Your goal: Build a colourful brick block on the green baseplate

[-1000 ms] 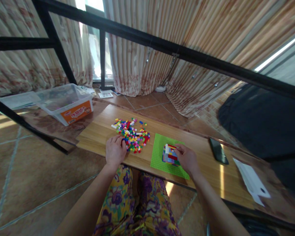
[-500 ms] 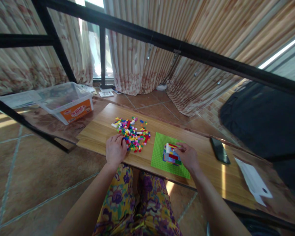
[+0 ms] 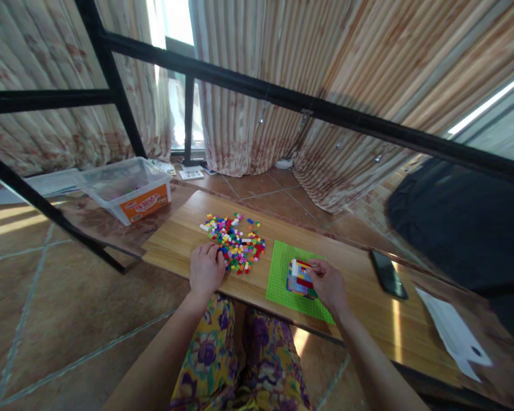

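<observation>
A small multicoloured structure of toy bricks (image 3: 298, 281), with white, red, yellow and light blue parts, stands on a green baseplate (image 3: 278, 273). My right hand (image 3: 329, 285) is at its right upper side, thumb and forefinger pinched together on what looks like a small toy brick, mostly covered by the fingertips. To the left lies a heap of loose toy bricks (image 3: 235, 240) in many colours. My left hand (image 3: 207, 268) rests at the heap's near left edge with curled fingers; whatever is under its fingertips is hidden.
Both work areas are on a low wooden table (image 3: 175, 228). A dark phone (image 3: 388, 274) and a white sheet (image 3: 454, 331) lie at its right. A clear plastic tub (image 3: 132, 188) with an orange label sits beyond the left end. A black metal frame (image 3: 248, 85) crosses in front of the curtains.
The camera view has tilted slightly, so everything appears lower and a little to the right. Both hands keep nearly the same places, at the heap and at the brick structure.
</observation>
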Available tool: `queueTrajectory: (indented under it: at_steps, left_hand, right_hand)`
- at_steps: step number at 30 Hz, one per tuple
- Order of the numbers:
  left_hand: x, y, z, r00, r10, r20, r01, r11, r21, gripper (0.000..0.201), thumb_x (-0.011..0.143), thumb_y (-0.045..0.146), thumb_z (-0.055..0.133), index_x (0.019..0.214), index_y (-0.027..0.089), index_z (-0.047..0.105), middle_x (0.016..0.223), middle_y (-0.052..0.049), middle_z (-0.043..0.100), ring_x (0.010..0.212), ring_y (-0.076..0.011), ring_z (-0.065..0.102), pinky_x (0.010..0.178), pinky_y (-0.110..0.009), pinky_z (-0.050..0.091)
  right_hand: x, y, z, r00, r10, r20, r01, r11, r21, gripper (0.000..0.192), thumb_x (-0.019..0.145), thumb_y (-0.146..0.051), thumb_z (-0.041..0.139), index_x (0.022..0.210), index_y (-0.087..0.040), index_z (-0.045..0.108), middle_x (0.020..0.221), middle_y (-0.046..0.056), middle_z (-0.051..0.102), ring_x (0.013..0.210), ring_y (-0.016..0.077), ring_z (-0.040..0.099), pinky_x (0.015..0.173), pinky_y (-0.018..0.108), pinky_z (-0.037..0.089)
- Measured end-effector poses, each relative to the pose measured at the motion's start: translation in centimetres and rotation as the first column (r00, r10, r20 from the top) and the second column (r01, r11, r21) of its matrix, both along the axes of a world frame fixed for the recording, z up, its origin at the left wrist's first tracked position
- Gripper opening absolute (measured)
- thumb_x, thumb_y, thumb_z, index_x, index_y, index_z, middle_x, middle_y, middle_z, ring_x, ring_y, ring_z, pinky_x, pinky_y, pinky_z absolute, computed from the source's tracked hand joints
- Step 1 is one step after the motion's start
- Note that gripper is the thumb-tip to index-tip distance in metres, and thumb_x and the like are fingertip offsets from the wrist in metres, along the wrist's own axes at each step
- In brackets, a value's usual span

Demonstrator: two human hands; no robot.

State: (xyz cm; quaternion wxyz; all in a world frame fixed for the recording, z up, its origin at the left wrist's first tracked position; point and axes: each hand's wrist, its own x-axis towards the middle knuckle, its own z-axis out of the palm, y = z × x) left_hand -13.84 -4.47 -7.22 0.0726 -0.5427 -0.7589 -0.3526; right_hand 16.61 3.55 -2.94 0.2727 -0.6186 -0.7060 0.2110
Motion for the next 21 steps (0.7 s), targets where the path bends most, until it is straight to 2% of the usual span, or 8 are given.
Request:
queueTrajectory:
  at_steps: [3, 7, 9, 12, 14, 17, 21]
  left_hand:
    - [0.0, 0.0, 0.0, 1.0, 0.007, 0.003, -0.007, 1.0, -0.001, 0.025, 0.087, 0.025, 0.046, 0.096, 0.018, 0.068, 0.105, -0.01, 0.067, 0.098, -0.027, 0.058, 0.092, -0.042, 0.045]
    - [0.0, -0.1, 0.0, 1.0, 0.006, 0.01, -0.006, 1.0, 0.006, 0.024, 0.087, 0.025, 0.047, 0.097, 0.018, 0.068, 0.104, -0.01, 0.067, 0.099, -0.0269, 0.058, 0.093, -0.042, 0.045]
    - [0.0, -0.2, 0.0, 1.0, 0.003, 0.016, -0.003, 1.0, 0.0, 0.024, 0.087, 0.025, 0.047, 0.097, 0.018, 0.067, 0.105, -0.011, 0.067, 0.099, -0.0267, 0.058, 0.093, -0.043, 0.045]
    - [0.0, -0.2, 0.0, 1.0, 0.005, 0.018, -0.005, 1.0, -0.004, 0.024, 0.087, 0.024, 0.047, 0.097, 0.017, 0.067, 0.106, -0.011, 0.067, 0.099, -0.027, 0.058, 0.093, -0.043, 0.045]
    - [0.0, -0.2, 0.1, 1.0, 0.004, 0.016, -0.004, 1.0, -0.006, 0.023, 0.087, 0.023, 0.047, 0.097, 0.017, 0.067, 0.105, -0.011, 0.067, 0.099, -0.0269, 0.058, 0.093, -0.043, 0.045]
    - [0.1, -0.3, 0.2, 1.0, 0.002, 0.019, -0.002, 1.0, -0.011, 0.023, 0.087, 0.022, 0.048, 0.097, 0.017, 0.067, 0.105, -0.01, 0.067, 0.098, -0.026, 0.058, 0.092, -0.042, 0.045]
    - [0.2, -0.3, 0.2, 1.0, 0.022, 0.015, -0.022, 1.0, -0.018, 0.022, 0.088, 0.021, 0.049, 0.098, 0.016, 0.067, 0.106, -0.01, 0.067, 0.099, -0.0258, 0.058, 0.092, -0.042, 0.046]
  right_hand:
    - [-0.2, -0.6, 0.1, 0.999, -0.004, 0.038, 0.002, 0.999, 0.053, 0.033, 0.081, -0.033, 0.047, 0.103, -0.017, 0.066, 0.084, 0.008, 0.072, 0.074, 0.0197, 0.065, 0.074, 0.033, 0.049]
    - [-1.6, -1.9, 0.3, 0.989, -0.047, 0.137, 0.009, 0.963, 0.268, 0.032, 0.086, -0.034, 0.044, 0.097, -0.016, 0.068, 0.095, 0.012, 0.071, 0.089, 0.024, 0.062, 0.086, 0.039, 0.044]
    - [-3.2, -2.5, 0.1, 0.99, 0.026, 0.141, -0.07, 0.946, 0.316, 0.031, 0.088, -0.033, 0.043, 0.095, -0.017, 0.069, 0.098, 0.011, 0.071, 0.092, 0.0242, 0.061, 0.088, 0.04, 0.043]
    - [-6.3, -3.0, -0.3, 0.957, 0.256, 0.138, -0.286, 0.919, 0.273, 0.03, 0.091, -0.026, 0.041, 0.098, -0.02, 0.069, 0.096, 0.008, 0.07, 0.092, 0.021, 0.06, 0.088, 0.035, 0.043]
    - [-8.5, -2.9, -0.6, 0.916, 0.356, 0.184, -0.393, 0.89, 0.232, 0.03, 0.091, -0.022, 0.041, 0.102, -0.021, 0.069, 0.095, 0.007, 0.069, 0.092, 0.0205, 0.059, 0.086, 0.034, 0.043]
    - [-11.2, -2.3, -0.8, 0.856, 0.431, 0.287, -0.489, 0.855, 0.172, 0.03, 0.092, -0.02, 0.042, 0.102, -0.022, 0.07, 0.095, 0.007, 0.068, 0.092, 0.0205, 0.058, 0.084, 0.034, 0.043]
    - [-12.8, -1.4, -0.9, 0.804, 0.44, 0.401, -0.527, 0.839, 0.136, 0.027, 0.092, -0.021, 0.046, 0.096, -0.023, 0.072, 0.092, 0.007, 0.066, 0.091, 0.0203, 0.055, 0.084, 0.033, 0.042]
